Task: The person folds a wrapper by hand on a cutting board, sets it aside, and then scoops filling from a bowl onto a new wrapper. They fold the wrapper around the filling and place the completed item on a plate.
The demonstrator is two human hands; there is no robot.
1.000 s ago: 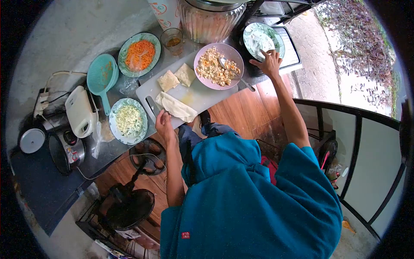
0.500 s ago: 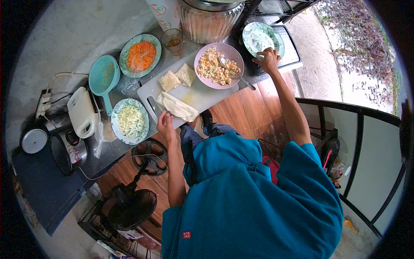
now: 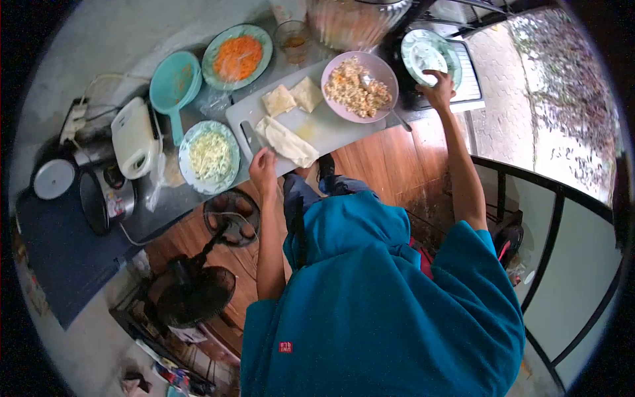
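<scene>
On the white cutting board point(image 3: 248, 135) lies a pale folded wrapper point(image 3: 288, 141), a long roll shape. My left hand point(image 3: 263, 169) is at the board's near edge, beside the wrapper's left end, its fingers loosely bent and holding nothing visible. Two square folded parcels point(image 3: 279, 100) rest behind the wrapper. A pink bowl point(image 3: 336, 108) of crumbly filling with a spoon point(image 3: 401, 120) in it stands at the board's right. Farther right, my right hand point(image 3: 439, 89) reaches over a green-patterned plate point(image 3: 411, 54) smeared with white paste, thumb and fingers apart, fingertips at the paste.
To the left are a plate of shredded carrot point(image 3: 238, 58), a plate of shredded cabbage point(image 3: 210, 155), a turquoise strainer point(image 3: 174, 86) and a white appliance point(image 3: 134, 139). A glass point(image 3: 292, 43) stands behind the board. A fan point(image 3: 198, 294) is below the counter.
The view has shifted, so the counter sits higher and farther right. My right hand has moved farther over the paste plate. My left hand stays by the board's edge.
</scene>
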